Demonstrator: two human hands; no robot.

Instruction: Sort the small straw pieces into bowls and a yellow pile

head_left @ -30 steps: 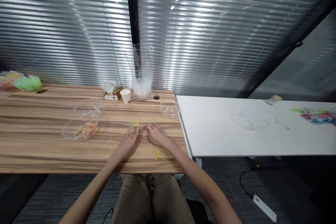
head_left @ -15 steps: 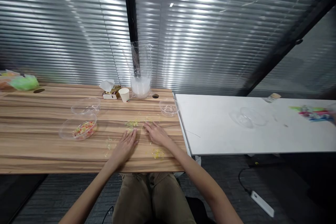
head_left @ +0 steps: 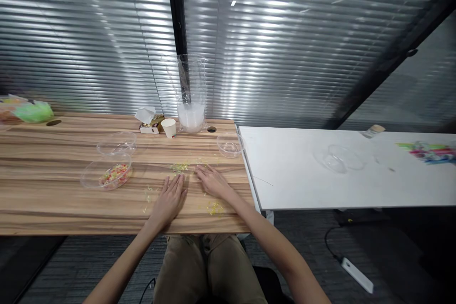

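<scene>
My left hand (head_left: 170,199) lies palm down on the wooden table (head_left: 53,199), fingers stretched forward. Just beyond its fingertips is a small heap of yellow-green bits (head_left: 179,167), too small to name. My right hand (head_left: 211,180) rests flat to the right of that heap, its fingers out and pointing left. A few paler bits (head_left: 148,194) are scattered left of my left hand, and a yellow cluster (head_left: 214,208) lies below my right wrist. Neither hand appears to hold anything. To the left, a clear round tub (head_left: 89,179) contains many red, orange and green bits (head_left: 116,175).
Behind the tub sits another clear container (head_left: 117,144); a third (head_left: 230,146) stands at the right edge. A tissue box (head_left: 149,128), paper cup (head_left: 168,128) and plastic bag of white material (head_left: 192,116) line the back. A white table (head_left: 285,175) adjoins on the right.
A blurred hand at the far right edge has gone from view. My two hands have hardly moved, and the bits lie about as before.
</scene>
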